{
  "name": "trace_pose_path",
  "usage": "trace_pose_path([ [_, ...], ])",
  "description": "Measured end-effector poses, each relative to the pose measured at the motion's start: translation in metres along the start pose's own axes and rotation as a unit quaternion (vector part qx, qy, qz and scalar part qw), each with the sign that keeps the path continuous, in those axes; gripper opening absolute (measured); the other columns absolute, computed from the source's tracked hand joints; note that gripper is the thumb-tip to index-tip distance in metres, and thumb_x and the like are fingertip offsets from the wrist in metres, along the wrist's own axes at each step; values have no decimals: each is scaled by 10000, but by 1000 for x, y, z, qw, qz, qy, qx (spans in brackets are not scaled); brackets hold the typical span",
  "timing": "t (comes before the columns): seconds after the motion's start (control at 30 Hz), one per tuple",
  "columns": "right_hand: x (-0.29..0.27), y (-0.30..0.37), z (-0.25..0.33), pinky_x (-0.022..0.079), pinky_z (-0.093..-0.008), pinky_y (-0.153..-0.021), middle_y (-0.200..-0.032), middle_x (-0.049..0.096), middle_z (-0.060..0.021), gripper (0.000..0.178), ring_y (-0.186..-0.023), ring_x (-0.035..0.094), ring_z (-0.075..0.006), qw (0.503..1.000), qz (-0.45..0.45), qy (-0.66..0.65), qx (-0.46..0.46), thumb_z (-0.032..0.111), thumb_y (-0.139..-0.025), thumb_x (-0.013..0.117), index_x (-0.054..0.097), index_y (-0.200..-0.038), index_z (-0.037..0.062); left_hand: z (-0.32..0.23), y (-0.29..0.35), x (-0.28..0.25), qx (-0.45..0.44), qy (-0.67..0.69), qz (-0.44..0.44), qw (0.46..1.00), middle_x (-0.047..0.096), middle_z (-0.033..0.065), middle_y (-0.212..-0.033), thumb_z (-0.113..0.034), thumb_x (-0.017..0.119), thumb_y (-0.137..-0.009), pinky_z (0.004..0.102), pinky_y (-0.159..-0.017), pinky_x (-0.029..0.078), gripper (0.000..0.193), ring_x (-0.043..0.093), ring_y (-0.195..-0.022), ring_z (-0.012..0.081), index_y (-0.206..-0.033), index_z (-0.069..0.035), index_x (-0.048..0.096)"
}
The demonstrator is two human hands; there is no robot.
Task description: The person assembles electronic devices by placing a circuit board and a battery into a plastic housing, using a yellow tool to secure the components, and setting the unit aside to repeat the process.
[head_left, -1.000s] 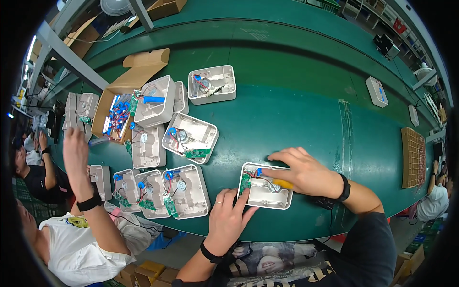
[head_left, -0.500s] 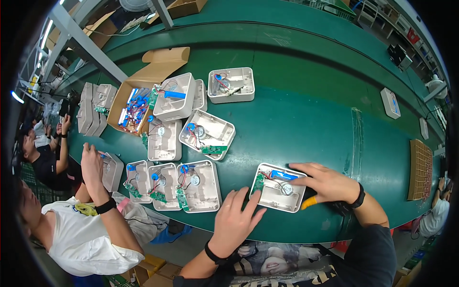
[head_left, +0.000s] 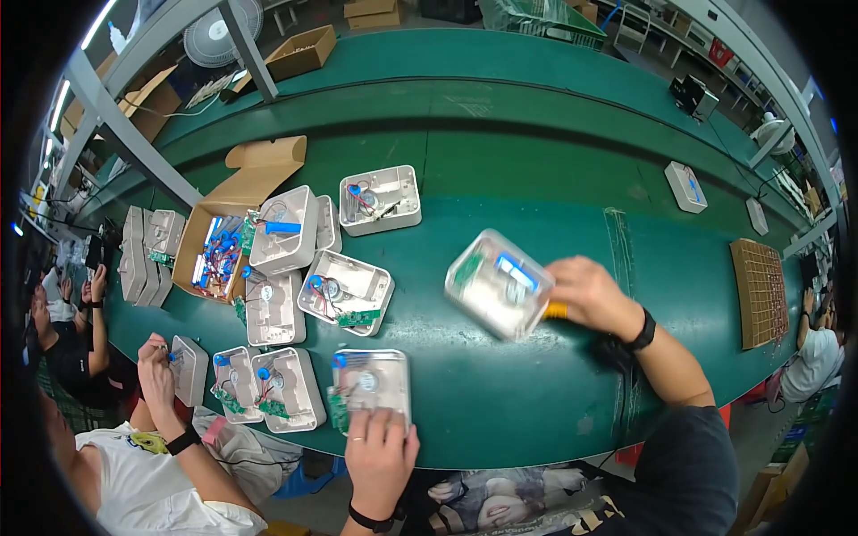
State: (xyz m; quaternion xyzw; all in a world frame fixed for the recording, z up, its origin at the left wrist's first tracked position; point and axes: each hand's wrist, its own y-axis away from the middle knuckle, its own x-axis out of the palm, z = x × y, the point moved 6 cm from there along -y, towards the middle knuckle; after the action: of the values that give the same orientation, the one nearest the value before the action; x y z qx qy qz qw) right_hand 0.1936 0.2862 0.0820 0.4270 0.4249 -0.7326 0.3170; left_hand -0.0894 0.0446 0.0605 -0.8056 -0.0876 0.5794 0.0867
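Note:
My right hand (head_left: pixel 597 299), a yellow cover on one fingertip, grips the right edge of a white plastic housing (head_left: pixel 487 299). That housing looks tilted and smeared by motion; inside show a blue battery cell (head_left: pixel 517 272) and a green patch. Nearer to me, the fingers of my left hand (head_left: pixel 380 456) bend over the near edge of another white housing (head_left: pixel 391 386), slightly blurred on the bench. A green circuit board (head_left: pixel 338 411) hangs at its left side, and a round metal part (head_left: pixel 367 381) sits within. My left thumb lies along its right corner.
More open housings (head_left: pixel 344 290) with boards and wires stand at the left. Behind them is a cardboard box (head_left: pixel 189 255) of blue cells. A co-worker's hand (head_left: pixel 156 375) works at a housing on the far left. A brown gridded tray (head_left: pixel 760 295) stands at right.
My right hand has lifted its housing off the bench and moved it away from me. My left hand has left that housing and drawn another one rightward from the row. The view has shifted.

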Motion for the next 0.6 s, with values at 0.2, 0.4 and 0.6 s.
trace_pose_path([
  [0.2, -28, -10, -113, 579, -491, -894, -1067, 773, -204, 173, -1015, 719, -420, 981, -136, 53, 131, 69, -877, 762, 776, -1046, 33, -28, 7, -13, 169, 67, 27, 983, 698, 120, -1236, -124, 831, -829, 535, -1146, 485, 279, 648, -1255, 330, -1093, -88, 748],
  [0.4, -25, -15, -178, 572, -488, -945, -1133, 771, -196, 212, -1068, 707, -425, 944, -86, 99, 301, 55, -898, 755, 783, -1107, 33, -28, 4, -30, 176, 70, 3, 982, 708, 116, -1250, -131, 830, -834, 535, -1135, 497, 278, 668, -1250, 309, -1104, -110, 765],
  [0.6, -32, -27, -56, 535, -480, -1015, -1320, 723, -132, 388, -1225, 663, -351, 974, -142, 77, 155, 171, -895, 837, 738, -1257, 73, 9, -15, -30, 20, 163, -60, 985, 714, 124, -1240, -112, 828, -861, 480, -1056, 536, 265, 683, -1170, 343, -1117, -73, 770],
])
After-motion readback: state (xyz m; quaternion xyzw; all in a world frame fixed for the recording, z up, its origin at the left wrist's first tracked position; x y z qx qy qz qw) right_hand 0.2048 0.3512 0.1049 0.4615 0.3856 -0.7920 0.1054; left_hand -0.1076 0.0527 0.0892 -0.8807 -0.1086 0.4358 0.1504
